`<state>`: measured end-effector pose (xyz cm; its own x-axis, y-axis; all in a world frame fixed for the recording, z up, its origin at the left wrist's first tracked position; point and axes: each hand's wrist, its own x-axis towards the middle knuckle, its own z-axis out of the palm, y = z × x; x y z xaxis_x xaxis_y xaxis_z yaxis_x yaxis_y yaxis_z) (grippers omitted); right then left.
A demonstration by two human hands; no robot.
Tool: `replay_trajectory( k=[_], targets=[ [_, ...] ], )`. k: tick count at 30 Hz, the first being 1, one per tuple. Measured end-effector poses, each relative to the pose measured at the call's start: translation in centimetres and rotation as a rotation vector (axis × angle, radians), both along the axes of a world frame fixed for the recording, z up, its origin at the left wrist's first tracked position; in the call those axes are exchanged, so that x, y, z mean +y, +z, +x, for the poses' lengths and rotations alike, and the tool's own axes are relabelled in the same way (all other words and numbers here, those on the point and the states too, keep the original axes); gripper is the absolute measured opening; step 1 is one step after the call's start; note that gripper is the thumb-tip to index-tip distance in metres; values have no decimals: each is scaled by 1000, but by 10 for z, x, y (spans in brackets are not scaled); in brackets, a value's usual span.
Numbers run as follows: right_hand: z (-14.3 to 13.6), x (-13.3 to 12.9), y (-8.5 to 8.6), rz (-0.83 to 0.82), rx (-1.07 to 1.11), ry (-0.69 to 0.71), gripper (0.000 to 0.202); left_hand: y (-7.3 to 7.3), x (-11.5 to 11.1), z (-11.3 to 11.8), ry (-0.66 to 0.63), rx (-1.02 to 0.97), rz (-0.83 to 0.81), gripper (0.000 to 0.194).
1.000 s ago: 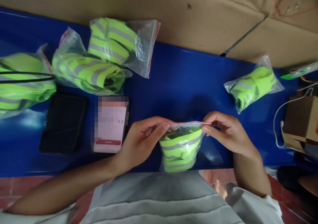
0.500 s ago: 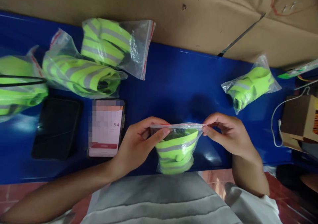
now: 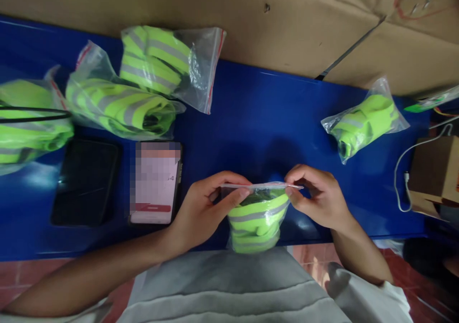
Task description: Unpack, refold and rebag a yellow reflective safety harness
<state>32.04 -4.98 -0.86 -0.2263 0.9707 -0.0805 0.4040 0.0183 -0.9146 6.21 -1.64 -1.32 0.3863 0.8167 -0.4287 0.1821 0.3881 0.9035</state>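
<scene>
A clear zip bag (image 3: 256,220) hangs upright at the table's near edge, with a folded yellow-green reflective vest (image 3: 253,237) inside. My left hand (image 3: 211,206) pinches the left part of its zip strip between thumb and fingers. My right hand (image 3: 315,194) pinches the same strip near its right end, and a short tip of the strip sticks out past the fingers. Whether the zip is sealed along its length I cannot tell. Left of my left hand lies a lit phone (image 3: 156,182), its screen partly blurred out.
Bagged vests lie at the back left (image 3: 156,58), with another bagged vest (image 3: 366,122) at the right. A dark phone (image 3: 86,182) lies on the blue table (image 3: 244,117). Large cardboard (image 3: 229,7) borders the back. A white cable (image 3: 396,170) and small open box (image 3: 433,165) are right.
My right hand has shifted left along the zip strip, so the strip's right end now shows beyond the fingers. My left hand keeps its pinch. The whole view has moved slightly.
</scene>
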Motion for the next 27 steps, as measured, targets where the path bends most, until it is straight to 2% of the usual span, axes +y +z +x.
replay_trajectory(
  k=[8,19,27],
  targets=[
    [-3,-1,2,-20,13,54,5,-2,-3,1,-39,-48,-41,18],
    [-7,-2,5,-41,19,107,13,0,-1,3,-136,-152,-137,18],
    [-11,-5,6,-49,10,140,14,-2,-2,3,-179,-119,-140,13]
  ],
)
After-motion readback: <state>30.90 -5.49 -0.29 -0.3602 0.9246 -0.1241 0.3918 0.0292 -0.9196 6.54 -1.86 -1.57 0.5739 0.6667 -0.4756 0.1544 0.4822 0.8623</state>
